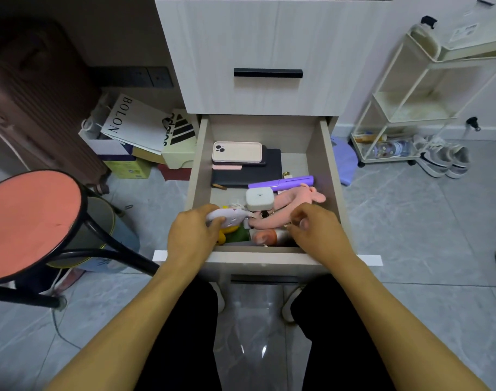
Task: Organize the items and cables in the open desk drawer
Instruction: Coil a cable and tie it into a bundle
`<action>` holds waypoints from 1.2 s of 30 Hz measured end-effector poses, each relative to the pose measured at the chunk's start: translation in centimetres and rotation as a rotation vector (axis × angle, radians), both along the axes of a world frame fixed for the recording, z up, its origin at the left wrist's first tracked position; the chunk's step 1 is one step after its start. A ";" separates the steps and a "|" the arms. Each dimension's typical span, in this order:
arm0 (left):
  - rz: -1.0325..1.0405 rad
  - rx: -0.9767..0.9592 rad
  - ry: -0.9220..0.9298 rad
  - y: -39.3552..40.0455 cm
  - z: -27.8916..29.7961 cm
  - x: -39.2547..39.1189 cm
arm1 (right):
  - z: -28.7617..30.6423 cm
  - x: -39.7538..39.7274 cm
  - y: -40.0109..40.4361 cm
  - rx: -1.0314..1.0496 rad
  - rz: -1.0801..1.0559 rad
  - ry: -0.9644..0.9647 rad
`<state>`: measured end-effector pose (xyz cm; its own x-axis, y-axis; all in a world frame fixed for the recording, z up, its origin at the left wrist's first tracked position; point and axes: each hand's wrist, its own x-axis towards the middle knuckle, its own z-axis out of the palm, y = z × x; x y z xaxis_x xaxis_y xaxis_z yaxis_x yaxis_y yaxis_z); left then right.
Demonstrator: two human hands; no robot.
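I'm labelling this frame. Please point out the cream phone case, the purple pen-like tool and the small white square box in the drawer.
cream phone case [237,151], head view, middle of its back
purple tool [283,182], head view, mid-barrel
white square box [259,198], head view, centre of top face

Open drawer [326,165] — dark notebook [258,176], purple pen [286,182], pink plush [294,198] inside.

Both hands [194,232] [316,231] forward — fingers curled
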<state>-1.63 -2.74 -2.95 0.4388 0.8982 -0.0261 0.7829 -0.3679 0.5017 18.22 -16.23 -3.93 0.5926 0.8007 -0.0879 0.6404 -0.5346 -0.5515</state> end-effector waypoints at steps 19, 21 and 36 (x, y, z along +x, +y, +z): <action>-0.298 0.022 -0.456 -3.4 0.8 -1.3 | 1.2 -1.2 -1.7 0.165 0.103 0.267; -0.375 0.088 -0.492 -3.4 0.8 -1.9 | 1.8 -1.5 -1.7 0.253 0.137 0.346; -0.511 0.323 -0.541 -6.2 5.0 -6.5 | 6.4 -5.2 -3.8 0.291 0.242 0.403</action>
